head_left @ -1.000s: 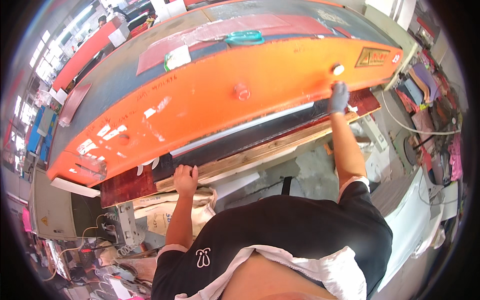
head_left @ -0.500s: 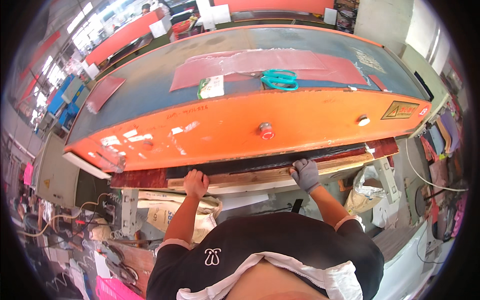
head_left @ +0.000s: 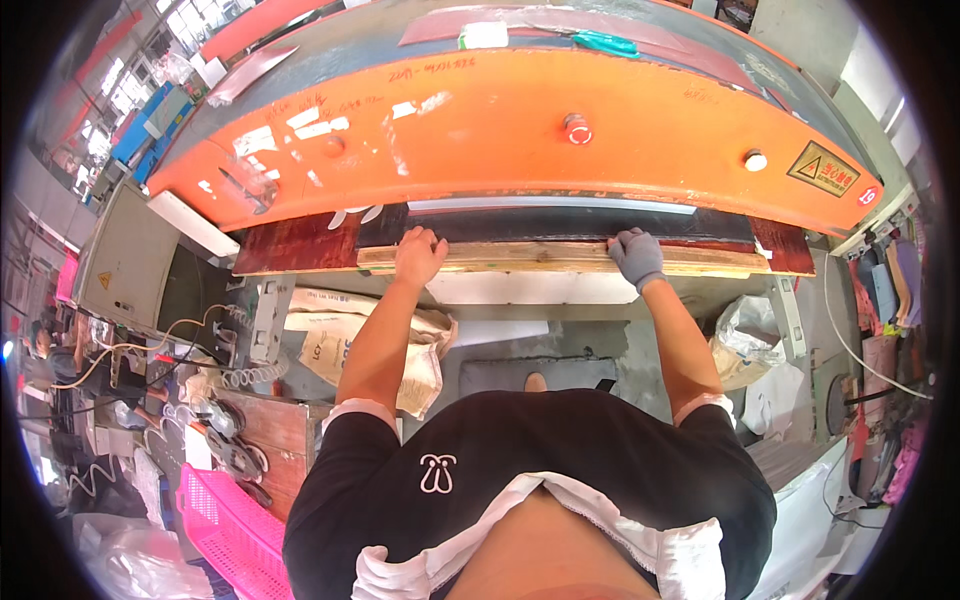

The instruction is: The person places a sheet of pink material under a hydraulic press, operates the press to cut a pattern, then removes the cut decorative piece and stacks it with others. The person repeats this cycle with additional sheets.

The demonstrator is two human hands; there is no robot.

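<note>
My bare left hand (head_left: 419,257) has its fingers curled over a pale wooden strip (head_left: 525,257) along the front edge of a black flat board (head_left: 580,226). Farther right, my right hand (head_left: 636,258), in a grey glove with bare fingertips, is closed over the same strip. The board rests on a wider dark red board (head_left: 300,246), and its back part is hidden beneath an orange machine (head_left: 480,120). A pale strip (head_left: 550,206) lies across the black surface close to the machine. Small white flat pieces (head_left: 371,214) lie left of the black board.
The machine's front carries a red push button (head_left: 577,129) and a white knob (head_left: 755,160). Scissors with teal handles (head_left: 605,43) and a small box (head_left: 484,36) lie on top. Paper sacks (head_left: 375,340) stand below at left, beside a pink basket (head_left: 235,535). A grey cabinet (head_left: 120,265) stands far left.
The view has tilted downward, so the machine sits higher in the picture. More of the black board shows, including the pale strip and white pieces. Both hands keep their hold on the wooden strip.
</note>
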